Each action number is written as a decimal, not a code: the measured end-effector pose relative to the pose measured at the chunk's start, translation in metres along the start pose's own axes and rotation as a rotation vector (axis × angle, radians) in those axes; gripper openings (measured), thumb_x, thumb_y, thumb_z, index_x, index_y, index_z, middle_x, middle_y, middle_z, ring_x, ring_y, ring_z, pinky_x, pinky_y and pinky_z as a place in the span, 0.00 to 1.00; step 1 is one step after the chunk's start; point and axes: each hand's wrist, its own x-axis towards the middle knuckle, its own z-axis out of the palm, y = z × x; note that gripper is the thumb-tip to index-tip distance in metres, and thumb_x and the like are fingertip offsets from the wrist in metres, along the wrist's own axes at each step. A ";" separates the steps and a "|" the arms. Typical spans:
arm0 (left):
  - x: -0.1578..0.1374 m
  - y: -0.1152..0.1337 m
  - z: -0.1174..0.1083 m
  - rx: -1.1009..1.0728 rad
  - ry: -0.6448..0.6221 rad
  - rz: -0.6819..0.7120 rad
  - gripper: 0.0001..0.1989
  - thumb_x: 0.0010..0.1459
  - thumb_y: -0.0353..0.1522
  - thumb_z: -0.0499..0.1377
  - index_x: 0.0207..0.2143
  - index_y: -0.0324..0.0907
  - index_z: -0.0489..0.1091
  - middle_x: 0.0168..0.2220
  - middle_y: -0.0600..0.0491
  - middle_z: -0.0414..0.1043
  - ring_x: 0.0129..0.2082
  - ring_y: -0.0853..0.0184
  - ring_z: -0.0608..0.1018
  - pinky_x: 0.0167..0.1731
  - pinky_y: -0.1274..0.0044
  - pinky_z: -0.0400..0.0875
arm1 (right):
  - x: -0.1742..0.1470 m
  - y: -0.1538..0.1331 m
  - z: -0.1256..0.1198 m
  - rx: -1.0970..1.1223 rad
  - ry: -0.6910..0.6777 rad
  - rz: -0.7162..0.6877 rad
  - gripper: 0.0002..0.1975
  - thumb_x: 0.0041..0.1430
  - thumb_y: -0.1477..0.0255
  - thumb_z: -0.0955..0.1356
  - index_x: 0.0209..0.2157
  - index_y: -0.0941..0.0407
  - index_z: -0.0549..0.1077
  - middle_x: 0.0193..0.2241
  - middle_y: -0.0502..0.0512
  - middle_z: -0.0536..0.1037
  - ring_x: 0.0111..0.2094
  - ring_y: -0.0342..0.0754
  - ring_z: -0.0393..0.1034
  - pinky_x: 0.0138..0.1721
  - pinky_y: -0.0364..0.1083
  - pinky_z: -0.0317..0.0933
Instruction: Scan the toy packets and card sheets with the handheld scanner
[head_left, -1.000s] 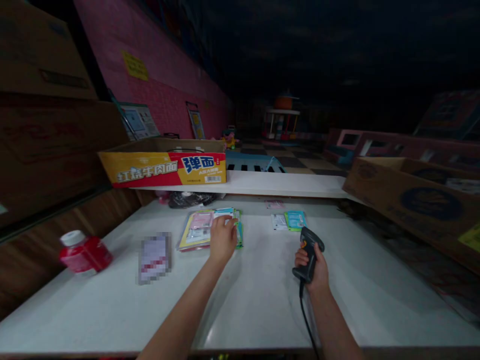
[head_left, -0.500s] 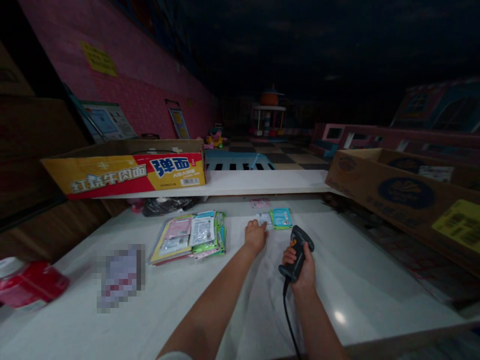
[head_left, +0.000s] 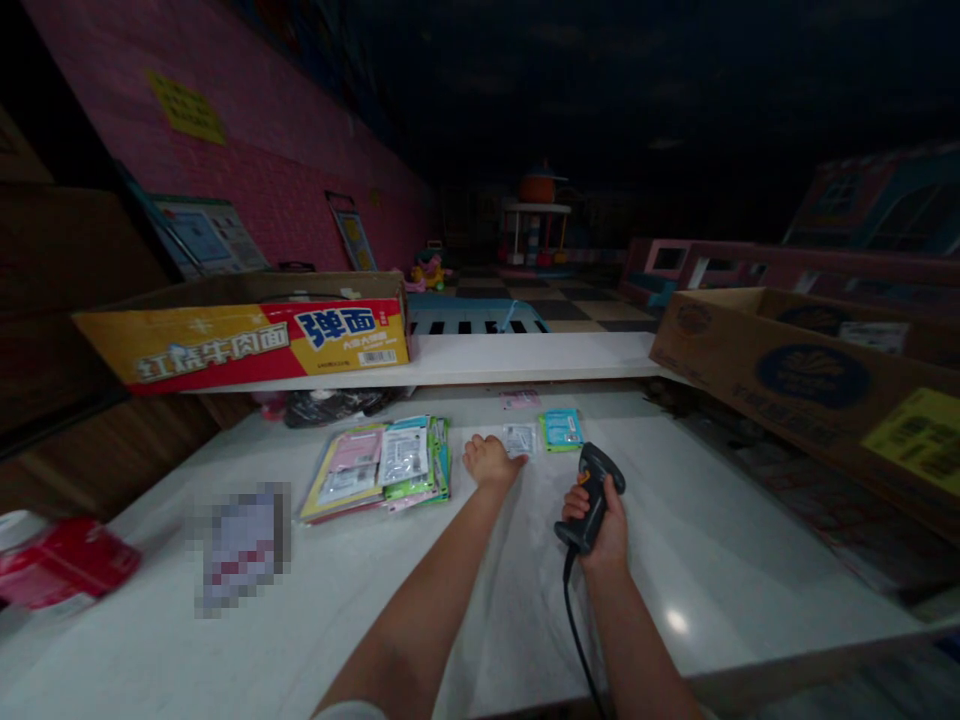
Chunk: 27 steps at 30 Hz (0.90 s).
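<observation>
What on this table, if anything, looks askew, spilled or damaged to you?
I see no spill or damage. The packet pile looks a little askew: edges overlap unevenly at the right. Left of it, a pale item is pixelated, so its condition cannot be told.

forearms [head_left: 427, 585] extend forward, left hand [head_left: 491, 462] palm down, right hand [head_left: 613, 525] curled in a grip

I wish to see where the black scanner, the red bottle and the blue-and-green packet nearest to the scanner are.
Black scanner [head_left: 593, 502], head view: on its handle.
Red bottle [head_left: 79, 562], head view: on its red body.
Blue-and-green packet [head_left: 561, 428], head view: middle of its blue front.
</observation>
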 end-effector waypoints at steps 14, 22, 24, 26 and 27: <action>0.013 0.028 0.010 -0.088 -0.015 -0.140 0.32 0.38 0.43 0.69 0.44 0.38 0.67 0.52 0.37 0.65 0.55 0.49 0.65 0.50 0.67 0.60 | 0.004 0.003 -0.003 0.006 -0.004 -0.026 0.18 0.47 0.60 0.74 0.33 0.57 0.68 0.20 0.42 0.62 0.18 0.36 0.58 0.16 0.36 0.57; 0.002 -0.025 0.000 -0.438 -0.045 0.099 0.28 0.39 0.27 0.67 0.44 0.43 0.63 0.36 0.53 0.74 0.37 0.64 0.76 0.34 0.78 0.63 | 0.004 0.001 -0.004 -0.037 -0.008 -0.014 0.18 0.46 0.59 0.74 0.32 0.56 0.68 0.20 0.42 0.62 0.18 0.37 0.58 0.16 0.36 0.57; -0.010 -0.044 0.005 -0.561 0.005 0.137 0.25 0.39 0.28 0.67 0.41 0.42 0.64 0.32 0.56 0.72 0.33 0.66 0.75 0.31 0.79 0.63 | 0.003 0.000 -0.003 -0.041 -0.006 0.000 0.18 0.46 0.60 0.74 0.32 0.56 0.68 0.19 0.42 0.62 0.18 0.36 0.58 0.17 0.36 0.57; -0.020 -0.059 0.010 -0.675 0.003 0.194 0.17 0.44 0.31 0.65 0.38 0.42 0.66 0.28 0.58 0.70 0.29 0.68 0.73 0.29 0.79 0.63 | 0.001 0.000 -0.002 -0.055 -0.007 0.015 0.18 0.45 0.60 0.74 0.32 0.56 0.68 0.19 0.42 0.62 0.17 0.36 0.58 0.16 0.35 0.57; -0.023 -0.064 0.013 -0.730 -0.011 0.233 0.14 0.47 0.33 0.63 0.37 0.42 0.67 0.27 0.58 0.69 0.28 0.68 0.73 0.29 0.79 0.63 | 0.000 0.000 -0.001 -0.065 -0.010 0.023 0.19 0.46 0.60 0.74 0.32 0.56 0.68 0.19 0.42 0.62 0.17 0.36 0.58 0.16 0.35 0.56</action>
